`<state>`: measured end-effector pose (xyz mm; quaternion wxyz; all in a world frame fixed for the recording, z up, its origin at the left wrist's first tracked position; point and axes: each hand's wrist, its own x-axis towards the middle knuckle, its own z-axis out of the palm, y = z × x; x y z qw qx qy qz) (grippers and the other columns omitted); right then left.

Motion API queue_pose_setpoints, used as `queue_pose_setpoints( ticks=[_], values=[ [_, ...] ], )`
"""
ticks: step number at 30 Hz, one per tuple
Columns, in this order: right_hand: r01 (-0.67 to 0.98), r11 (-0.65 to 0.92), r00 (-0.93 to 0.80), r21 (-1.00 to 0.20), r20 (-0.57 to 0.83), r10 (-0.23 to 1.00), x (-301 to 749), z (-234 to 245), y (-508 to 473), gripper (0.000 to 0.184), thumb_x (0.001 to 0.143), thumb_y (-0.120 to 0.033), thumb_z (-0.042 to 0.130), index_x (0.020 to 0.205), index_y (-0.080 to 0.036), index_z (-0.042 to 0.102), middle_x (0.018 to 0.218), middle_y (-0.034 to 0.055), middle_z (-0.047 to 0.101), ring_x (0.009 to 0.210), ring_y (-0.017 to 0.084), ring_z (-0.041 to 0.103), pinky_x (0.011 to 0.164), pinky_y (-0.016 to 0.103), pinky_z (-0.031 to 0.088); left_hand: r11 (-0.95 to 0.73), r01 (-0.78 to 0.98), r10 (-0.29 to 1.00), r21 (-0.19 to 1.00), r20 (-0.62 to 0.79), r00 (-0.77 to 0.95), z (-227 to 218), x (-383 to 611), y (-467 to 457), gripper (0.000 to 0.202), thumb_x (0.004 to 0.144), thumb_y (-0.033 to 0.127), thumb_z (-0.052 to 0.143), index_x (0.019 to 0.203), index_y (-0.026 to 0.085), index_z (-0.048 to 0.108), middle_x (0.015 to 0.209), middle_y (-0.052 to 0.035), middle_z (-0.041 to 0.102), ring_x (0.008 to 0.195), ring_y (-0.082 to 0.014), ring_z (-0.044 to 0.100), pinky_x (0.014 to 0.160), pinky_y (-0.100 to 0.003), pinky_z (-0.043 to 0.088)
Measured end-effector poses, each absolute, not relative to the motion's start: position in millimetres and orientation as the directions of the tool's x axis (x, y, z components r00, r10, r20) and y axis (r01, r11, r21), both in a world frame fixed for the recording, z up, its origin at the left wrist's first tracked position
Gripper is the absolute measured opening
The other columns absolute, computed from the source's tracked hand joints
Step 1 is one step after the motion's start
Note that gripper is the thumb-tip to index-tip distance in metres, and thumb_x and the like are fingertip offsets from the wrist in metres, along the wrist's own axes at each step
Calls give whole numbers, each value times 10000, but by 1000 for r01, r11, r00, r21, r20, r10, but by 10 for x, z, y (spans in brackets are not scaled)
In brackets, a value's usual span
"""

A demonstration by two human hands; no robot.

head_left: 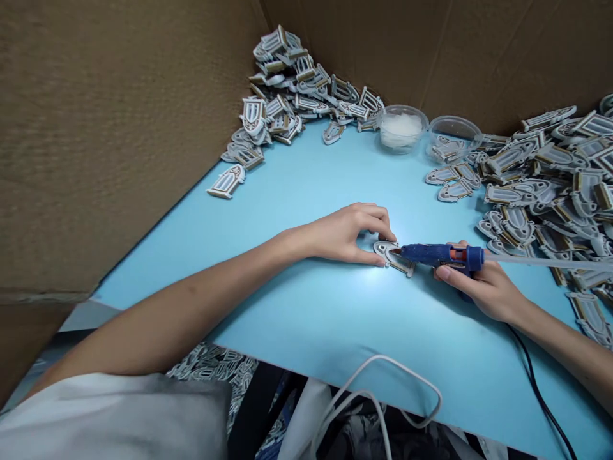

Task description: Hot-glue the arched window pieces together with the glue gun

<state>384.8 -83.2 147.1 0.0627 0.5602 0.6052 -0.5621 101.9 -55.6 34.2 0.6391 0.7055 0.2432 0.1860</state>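
L grip [357, 231] pinching arched pc [397, 262], long axis diag., rounded end up-L, R grip [489, 291] clasping glue gun [428, 254]

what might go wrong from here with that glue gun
The nozzle of the glue gun points close to the left hand, so a slip could burn its fingers. Glue might run off the small arched piece onto the blue table. The glue stick juts back toward the right-hand pile and may snag there.
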Motion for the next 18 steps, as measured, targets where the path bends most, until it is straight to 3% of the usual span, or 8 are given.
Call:
queue_pose_setpoints(
  ticks=[9, 18],
  values=[
    [780, -274, -328, -562, -742, 585, 3847, 1477, -835, 483, 987, -619, 559, 762, -217, 703, 794, 59, 640, 764, 238, 564, 689, 366, 411, -87, 103, 579, 991, -34, 815, 331, 1031, -569, 354, 913, 452, 769, 1135, 176, 789, 1040, -96, 717, 943, -192, 626, 918, -314, 448],
    [798, -281, -306, -533, -760, 574, 3794, 1510, -795, 512, 974, -633, 551, 706, -214, 672, 734, 60, 621, 738, 240, 562, 660, 360, 427, -101, 101, 576, 990, -24, 817, 340, 1033, -565, 355, 920, 440, 766, 1144, 165, 788, 1031, -93, 716, 935, -186, 627, 907, -308, 442]
  ],
)
